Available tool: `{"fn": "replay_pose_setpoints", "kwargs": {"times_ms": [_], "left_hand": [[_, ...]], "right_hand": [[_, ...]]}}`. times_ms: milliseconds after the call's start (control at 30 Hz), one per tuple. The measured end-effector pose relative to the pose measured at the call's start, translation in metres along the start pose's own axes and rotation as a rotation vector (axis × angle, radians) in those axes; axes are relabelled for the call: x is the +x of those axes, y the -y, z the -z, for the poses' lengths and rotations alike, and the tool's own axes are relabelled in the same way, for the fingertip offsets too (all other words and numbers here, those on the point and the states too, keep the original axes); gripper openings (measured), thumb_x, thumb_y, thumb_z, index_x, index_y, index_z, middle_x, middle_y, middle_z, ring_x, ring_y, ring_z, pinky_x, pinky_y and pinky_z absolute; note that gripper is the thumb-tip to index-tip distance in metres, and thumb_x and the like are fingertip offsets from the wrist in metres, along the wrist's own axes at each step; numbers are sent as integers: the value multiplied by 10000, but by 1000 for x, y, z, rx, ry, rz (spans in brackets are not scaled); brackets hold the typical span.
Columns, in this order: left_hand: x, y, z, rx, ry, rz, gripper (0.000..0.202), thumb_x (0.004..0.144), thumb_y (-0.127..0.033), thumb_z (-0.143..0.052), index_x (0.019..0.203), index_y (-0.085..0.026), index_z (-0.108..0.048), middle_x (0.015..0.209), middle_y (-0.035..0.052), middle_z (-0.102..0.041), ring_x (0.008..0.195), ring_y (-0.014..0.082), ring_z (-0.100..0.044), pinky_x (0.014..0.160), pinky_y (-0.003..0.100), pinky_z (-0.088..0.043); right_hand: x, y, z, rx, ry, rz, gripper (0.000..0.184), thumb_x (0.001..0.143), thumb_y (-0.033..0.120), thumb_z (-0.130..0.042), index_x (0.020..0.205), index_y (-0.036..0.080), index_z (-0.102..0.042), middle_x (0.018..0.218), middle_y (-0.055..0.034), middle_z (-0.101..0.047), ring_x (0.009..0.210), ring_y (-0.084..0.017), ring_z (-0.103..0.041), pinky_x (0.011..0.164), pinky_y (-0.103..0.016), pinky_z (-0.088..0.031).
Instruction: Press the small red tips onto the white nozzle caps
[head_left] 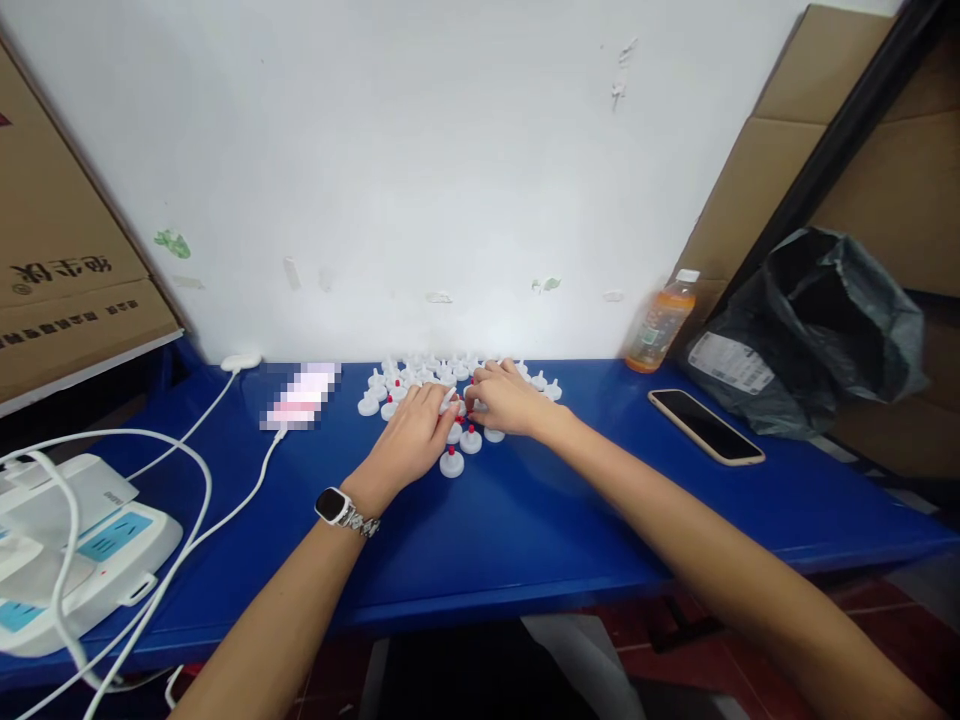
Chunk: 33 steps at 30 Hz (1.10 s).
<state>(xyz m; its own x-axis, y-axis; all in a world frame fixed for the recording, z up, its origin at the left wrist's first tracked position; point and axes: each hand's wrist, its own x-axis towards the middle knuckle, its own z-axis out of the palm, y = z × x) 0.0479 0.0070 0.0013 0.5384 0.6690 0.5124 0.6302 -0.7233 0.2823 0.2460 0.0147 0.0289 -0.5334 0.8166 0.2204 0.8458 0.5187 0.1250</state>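
Observation:
Several small white caps (pixel 451 462), some with red tips, lie clustered on the blue table (pixel 525 520) near the wall. My left hand (pixel 412 432), with a watch on its wrist, rests among them, fingers curled and pinched on a small white piece. My right hand (pixel 506 398) meets it from the right, fingers bent and pressed around a small cap with a red tip. The fingertips of both hands touch over the pile, hiding what lies under them.
A phone (pixel 705 426) lies face up to the right, beside an orange drink bottle (pixel 660 322) and a grey plastic bag (pixel 817 330). At left, a power strip (pixel 97 550) with white cables, a blurred device (pixel 300 397), and cardboard boxes (pixel 60 270).

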Motion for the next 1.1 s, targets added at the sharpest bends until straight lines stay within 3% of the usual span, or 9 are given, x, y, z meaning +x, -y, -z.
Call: {"fn": "replay_pose_setpoints", "kwargs": {"times_ms": [133,233,433,533,767,1100], "left_hand": [[0,0,0,2,19,10,270,1038,-367,-338,1041,-182,-535,1031,100,-600,990,271,-526,876,440,-463],[-1,-1,0,1,30,20,278,1041,-374,-330,1043,-182,-532,1028,95,-596,988,266,-523,887,437,-459],[-1,-5,2,-32,32,31,293,1043,-392,-314,1048,-192,-527,1031,91,-586,1002,263,-524,904,436,-451],[-2,-8,3,-48,38,47,299,1042,-398,-314,1038,-191,-530,1009,88,-579,993,262,-522,900,439,-451],[-2,-10,1,-26,50,62,300,1045,-396,-301,1011,-187,-514,984,86,-562,967,258,-515,872,445,-462],[-2,-17,3,-34,32,41,283,1044,-367,-309,1034,-172,-514,1019,108,-587,991,263,-542,889,453,-487]], "right_hand": [[2,1,-4,-38,-11,1,161,889,213,-583,850,160,-731,963,-136,-648,1027,-288,-514,878,-420,-303],[0,-1,-6,114,-109,-32,136,869,218,-607,822,164,-723,942,-115,-663,1012,-278,-536,899,-430,-329],[1,6,-8,1094,-533,-312,178,822,338,-669,894,175,-682,832,-43,-712,802,-184,-644,741,-315,-473],[2,19,-12,1360,-647,-367,265,747,397,-742,886,177,-693,808,-39,-719,754,-175,-654,708,-300,-502],[0,39,-18,1501,-674,-393,301,698,451,-794,758,182,-673,700,-22,-693,659,-171,-651,626,-289,-517],[0,49,-20,1399,-824,-410,241,764,415,-762,740,196,-663,697,-15,-694,659,-163,-642,654,-291,-520]]}}
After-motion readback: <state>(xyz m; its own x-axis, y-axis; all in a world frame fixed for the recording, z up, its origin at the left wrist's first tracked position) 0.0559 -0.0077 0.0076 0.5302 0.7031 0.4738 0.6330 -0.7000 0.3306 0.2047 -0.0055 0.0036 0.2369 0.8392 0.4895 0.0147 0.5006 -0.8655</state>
